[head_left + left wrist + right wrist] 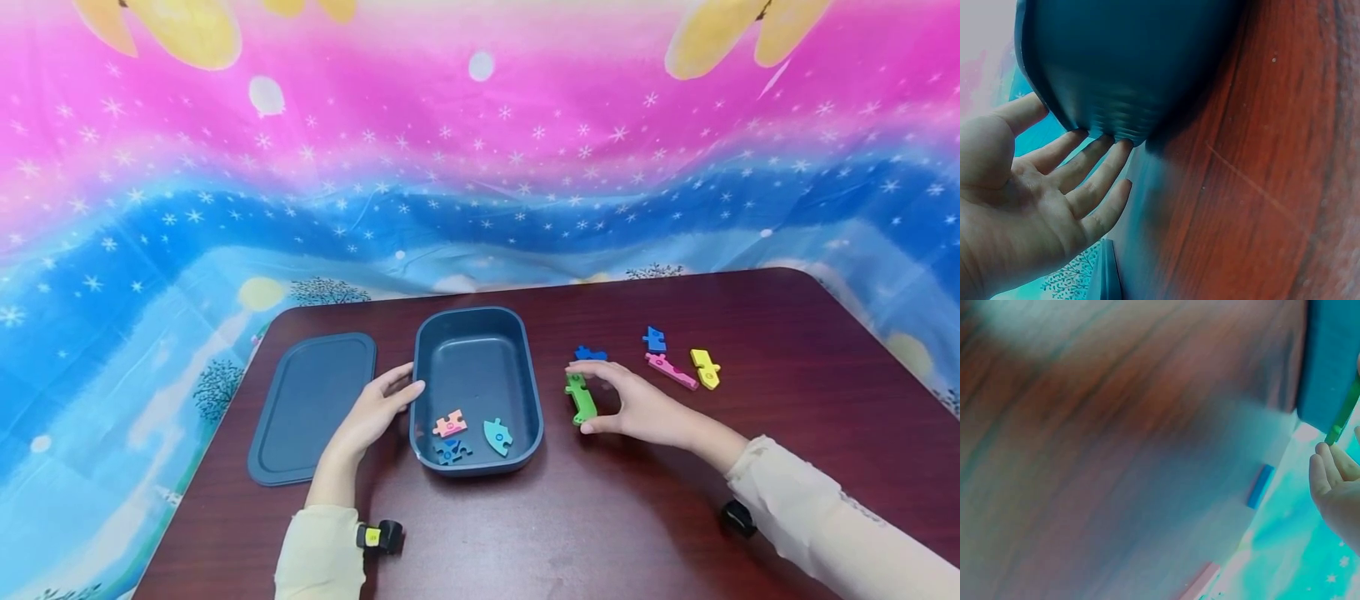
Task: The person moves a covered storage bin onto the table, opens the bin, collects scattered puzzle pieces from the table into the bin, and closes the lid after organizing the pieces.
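Observation:
My right hand (641,406) pinches a green puzzle piece (581,402) lengthwise between thumb and fingers, just right of a dark grey-blue box (480,329). In the right wrist view the green piece shows edge-on at the fingertips. My left hand (375,412) touches the box's left side, thumb at the rim; in the left wrist view its straight, spread fingers (1097,178) meet the outer wall. Inside the box's near end lie an orange-pink puzzle piece (450,423), a dark blue one (452,452) and a teal one (498,437).
A matching flat lid (315,400) lies left of the box. Beyond my right hand are loose puzzle pieces: blue (590,354), another blue (655,338), pink (671,371) and yellow (705,368). A patterned cloth (480,192) hangs behind the brown table (525,533).

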`<action>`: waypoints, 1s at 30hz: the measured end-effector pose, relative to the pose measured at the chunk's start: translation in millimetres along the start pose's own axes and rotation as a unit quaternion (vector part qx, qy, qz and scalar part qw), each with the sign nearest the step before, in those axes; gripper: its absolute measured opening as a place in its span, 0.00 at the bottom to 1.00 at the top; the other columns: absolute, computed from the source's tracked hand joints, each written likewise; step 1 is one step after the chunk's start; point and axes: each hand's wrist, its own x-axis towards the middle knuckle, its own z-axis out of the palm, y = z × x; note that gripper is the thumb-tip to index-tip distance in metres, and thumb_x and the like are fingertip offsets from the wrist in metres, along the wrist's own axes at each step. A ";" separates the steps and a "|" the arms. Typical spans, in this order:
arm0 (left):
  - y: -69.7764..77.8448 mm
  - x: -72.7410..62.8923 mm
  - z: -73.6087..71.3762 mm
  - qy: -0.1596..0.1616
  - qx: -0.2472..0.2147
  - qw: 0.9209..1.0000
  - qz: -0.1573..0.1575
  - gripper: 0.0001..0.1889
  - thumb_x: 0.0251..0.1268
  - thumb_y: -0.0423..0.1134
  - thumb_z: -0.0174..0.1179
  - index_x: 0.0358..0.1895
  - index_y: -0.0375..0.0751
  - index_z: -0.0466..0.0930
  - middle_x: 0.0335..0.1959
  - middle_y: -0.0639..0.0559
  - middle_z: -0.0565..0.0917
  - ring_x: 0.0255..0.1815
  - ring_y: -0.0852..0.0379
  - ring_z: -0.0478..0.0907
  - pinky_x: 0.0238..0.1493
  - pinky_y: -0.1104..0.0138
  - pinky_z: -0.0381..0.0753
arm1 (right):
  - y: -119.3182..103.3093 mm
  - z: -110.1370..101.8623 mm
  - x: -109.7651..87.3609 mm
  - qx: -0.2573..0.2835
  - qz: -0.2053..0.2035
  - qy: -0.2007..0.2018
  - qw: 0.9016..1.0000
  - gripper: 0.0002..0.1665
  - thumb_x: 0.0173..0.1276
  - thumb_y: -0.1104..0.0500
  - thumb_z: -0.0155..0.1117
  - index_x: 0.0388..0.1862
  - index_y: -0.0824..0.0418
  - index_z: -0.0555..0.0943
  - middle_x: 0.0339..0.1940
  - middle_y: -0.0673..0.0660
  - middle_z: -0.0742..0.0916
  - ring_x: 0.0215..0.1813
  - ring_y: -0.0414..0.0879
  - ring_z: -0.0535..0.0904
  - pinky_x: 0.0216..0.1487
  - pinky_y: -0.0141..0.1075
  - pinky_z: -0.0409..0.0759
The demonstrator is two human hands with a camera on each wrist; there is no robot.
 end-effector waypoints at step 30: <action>-0.4 -1.0 -0.2 -0.002 0.003 1.000 0.005 0.34 0.73 0.50 0.58 0.76 0.37 0.60 0.72 0.35 0.67 0.72 0.41 0.65 0.66 0.48 0.69 | -54.6 4.8 28.5 0.020 -0.052 0.000 0.998 0.43 0.55 0.55 0.80 0.70 0.54 0.72 0.70 0.52 0.74 0.70 0.51 0.65 0.63 0.58 0.72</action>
